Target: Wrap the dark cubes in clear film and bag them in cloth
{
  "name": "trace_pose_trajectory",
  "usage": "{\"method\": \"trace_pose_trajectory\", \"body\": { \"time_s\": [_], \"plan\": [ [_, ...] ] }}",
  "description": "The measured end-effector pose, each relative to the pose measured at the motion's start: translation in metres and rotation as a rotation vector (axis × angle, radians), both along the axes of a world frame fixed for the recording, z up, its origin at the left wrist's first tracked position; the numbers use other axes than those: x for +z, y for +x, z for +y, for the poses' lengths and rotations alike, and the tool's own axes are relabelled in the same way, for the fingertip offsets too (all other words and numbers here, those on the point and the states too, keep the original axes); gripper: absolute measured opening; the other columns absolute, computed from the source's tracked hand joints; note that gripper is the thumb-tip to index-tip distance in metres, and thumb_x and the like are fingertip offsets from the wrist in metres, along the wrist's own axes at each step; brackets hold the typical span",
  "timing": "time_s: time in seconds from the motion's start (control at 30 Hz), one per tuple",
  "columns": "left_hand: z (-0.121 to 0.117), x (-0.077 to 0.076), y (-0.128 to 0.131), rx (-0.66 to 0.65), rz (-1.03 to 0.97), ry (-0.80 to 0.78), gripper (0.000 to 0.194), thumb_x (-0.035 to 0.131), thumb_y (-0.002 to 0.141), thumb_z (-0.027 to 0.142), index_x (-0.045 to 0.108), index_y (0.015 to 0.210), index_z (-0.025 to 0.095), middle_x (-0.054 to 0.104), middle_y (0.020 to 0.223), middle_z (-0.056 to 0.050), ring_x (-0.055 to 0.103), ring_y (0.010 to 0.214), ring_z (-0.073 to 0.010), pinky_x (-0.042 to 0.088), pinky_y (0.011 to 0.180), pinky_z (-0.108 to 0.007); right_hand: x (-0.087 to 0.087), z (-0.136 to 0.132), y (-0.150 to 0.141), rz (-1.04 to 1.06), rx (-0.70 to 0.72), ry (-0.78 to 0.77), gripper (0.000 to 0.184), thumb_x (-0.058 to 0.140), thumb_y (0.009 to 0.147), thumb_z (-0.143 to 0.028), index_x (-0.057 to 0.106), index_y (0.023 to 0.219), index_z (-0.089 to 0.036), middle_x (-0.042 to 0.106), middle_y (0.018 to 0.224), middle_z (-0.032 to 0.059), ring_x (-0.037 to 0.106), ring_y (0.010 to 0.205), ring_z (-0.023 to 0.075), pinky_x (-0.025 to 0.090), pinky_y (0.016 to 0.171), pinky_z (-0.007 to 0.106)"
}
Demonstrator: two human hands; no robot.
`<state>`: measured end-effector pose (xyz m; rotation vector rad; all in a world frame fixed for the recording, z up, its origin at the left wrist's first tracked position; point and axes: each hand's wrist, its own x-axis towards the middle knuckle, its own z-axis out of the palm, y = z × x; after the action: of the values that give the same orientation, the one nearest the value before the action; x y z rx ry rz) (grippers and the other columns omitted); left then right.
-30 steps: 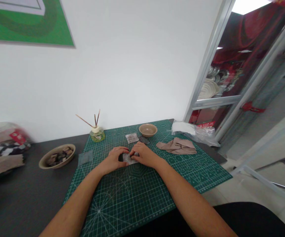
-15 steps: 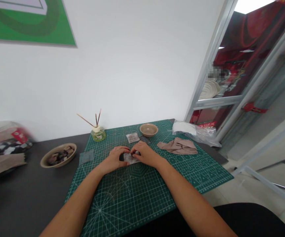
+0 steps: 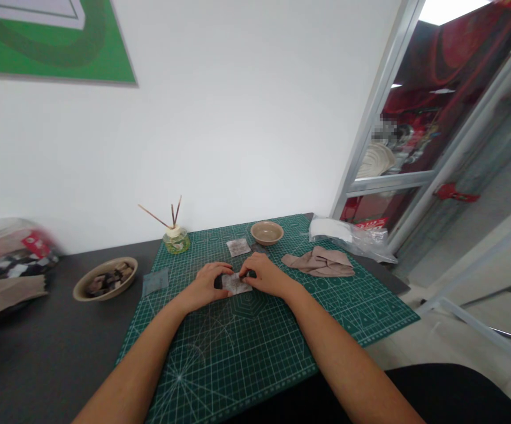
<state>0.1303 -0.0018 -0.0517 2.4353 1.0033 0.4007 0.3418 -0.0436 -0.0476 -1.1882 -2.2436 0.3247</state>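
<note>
A small flat grey-white square with dark smudges (image 3: pixel 236 285) lies on the green cutting mat (image 3: pixel 237 353) between my hands. My left hand (image 3: pixel 206 282) holds it down at the left side, thumb on the near edge and curved forefinger on the far edge. Over its right part, my right hand (image 3: pixel 266 275) is closed in a pinch on a small dark piece (image 3: pixel 242 278), too small to name; its fingertips are at the square's surface. Just behind lies a second smudged square (image 3: pixel 238 247). A dark grey flat piece (image 3: pixel 259 249) is partly hidden by my right hand.
Behind stands a beige bowl (image 3: pixel 267 233); to its right are a crumpled brown cloth (image 3: pixel 321 262) and a clear plastic bag (image 3: pixel 348 232). Leftward are a reed diffuser (image 3: pixel 176 240), a translucent grey sheet (image 3: pixel 155 281) and a bowl of dark and brown pieces (image 3: pixel 81 288).
My right hand has shifted slightly right, its pinched fingers moving across the square and uncovering more of its middle. The left hand has stayed in place.
</note>
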Motion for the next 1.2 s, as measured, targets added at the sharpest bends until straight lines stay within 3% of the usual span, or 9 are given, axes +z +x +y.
{"method": "trace_pose_trajectory", "body": {
  "time_s": [0.13, 0.33, 0.5, 0.8, 1.0, 1.2],
  "plan": [
    [-0.001, 0.000, 0.000, 0.008, 0.000, 0.003, 0.044, 0.072, 0.068, 0.026, 0.063, 0.111, 0.023, 0.058, 0.130, -0.005, 0.047, 0.124, -0.0283, 0.031, 0.108, -0.045, -0.002, 0.001, 0.004, 0.025, 0.002, -0.009, 0.009, 0.069, 0.079, -0.013, 0.072, 0.085, -0.019, 0.072, 0.083, 0.0017, 0.059, 0.084, 0.0169, 0.038, 0.084, 0.032],
    [-0.004, 0.004, 0.001, 0.000, -0.001, 0.000, 0.042, 0.072, 0.070, 0.025, 0.064, 0.110, 0.024, 0.058, 0.129, -0.005, 0.047, 0.125, -0.0271, 0.031, 0.109, -0.044, -0.008, 0.006, 0.010, 0.026, -0.144, 0.054, 0.014, 0.064, 0.083, -0.015, 0.073, 0.093, -0.018, 0.071, 0.090, 0.0053, 0.056, 0.090, 0.0190, 0.037, 0.086, 0.035],
    [-0.003, 0.001, 0.000, 0.012, 0.000, 0.006, 0.042, 0.071, 0.070, 0.026, 0.063, 0.110, 0.024, 0.058, 0.129, -0.005, 0.047, 0.124, -0.0277, 0.033, 0.108, -0.045, -0.005, 0.003, 0.004, -0.009, -0.084, 0.041, 0.013, 0.072, 0.079, -0.024, 0.074, 0.091, -0.019, 0.067, 0.088, 0.0043, 0.053, 0.088, 0.0183, 0.036, 0.086, 0.034],
    [-0.003, 0.003, 0.001, 0.008, -0.002, -0.022, 0.041, 0.070, 0.070, 0.026, 0.063, 0.110, 0.024, 0.057, 0.130, -0.006, 0.046, 0.125, -0.0282, 0.031, 0.109, -0.046, 0.001, -0.002, 0.001, -0.045, -0.003, -0.053, 0.016, 0.072, 0.077, -0.020, 0.074, 0.093, -0.021, 0.064, 0.091, 0.0038, 0.052, 0.091, 0.0189, 0.036, 0.087, 0.035],
    [-0.003, 0.004, 0.001, 0.019, 0.005, -0.023, 0.044, 0.072, 0.068, 0.026, 0.063, 0.111, 0.022, 0.057, 0.131, -0.006, 0.046, 0.125, -0.0284, 0.030, 0.109, -0.045, -0.001, 0.000, 0.000, -0.058, -0.121, 0.003, 0.012, 0.072, 0.076, -0.017, 0.075, 0.088, -0.019, 0.063, 0.087, 0.0052, 0.050, 0.090, 0.0203, 0.036, 0.085, 0.036],
    [-0.003, 0.004, 0.001, 0.020, 0.012, -0.022, 0.042, 0.072, 0.069, 0.026, 0.063, 0.110, 0.022, 0.057, 0.130, -0.006, 0.045, 0.126, -0.0282, 0.030, 0.109, -0.045, -0.002, -0.001, -0.004, -0.038, 0.004, -0.039, 0.015, 0.072, 0.077, -0.018, 0.074, 0.092, -0.020, 0.063, 0.090, 0.0042, 0.051, 0.092, 0.0188, 0.036, 0.087, 0.035]
  ]
}}
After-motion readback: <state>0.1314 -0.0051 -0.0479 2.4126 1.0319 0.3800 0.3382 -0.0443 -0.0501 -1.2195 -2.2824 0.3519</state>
